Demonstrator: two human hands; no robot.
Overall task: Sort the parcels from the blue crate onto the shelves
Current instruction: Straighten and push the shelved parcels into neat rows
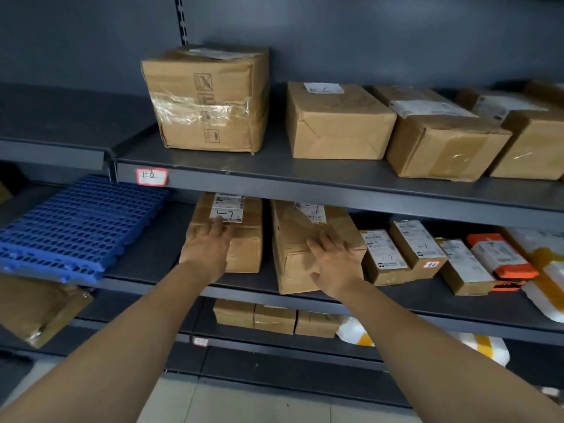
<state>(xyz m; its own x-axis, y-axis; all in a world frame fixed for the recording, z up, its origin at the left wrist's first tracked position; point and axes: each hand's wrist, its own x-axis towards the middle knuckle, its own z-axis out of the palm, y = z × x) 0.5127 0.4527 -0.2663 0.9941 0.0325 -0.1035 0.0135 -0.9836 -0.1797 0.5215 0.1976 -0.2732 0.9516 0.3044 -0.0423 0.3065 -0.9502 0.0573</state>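
Note:
Two brown paper-wrapped parcels lie side by side on the middle shelf [152, 254]. My left hand [207, 251] rests flat with straight fingers on the left parcel [244, 239], just below its white label marked 1-7. My right hand [332, 264] lies with spread fingers on the front of the right parcel [293, 239], which reaches the shelf's front edge. Neither hand grips anything. The blue crate is not in view.
A blue perforated plastic panel [76, 227] lies at the shelf's left. Small labelled boxes [396, 251] and an orange-and-white parcel [500, 261] stand to the right. Large cardboard boxes [207, 99] fill the upper shelf, tagged 1-6 [151, 176]. More parcels sit below [274, 319].

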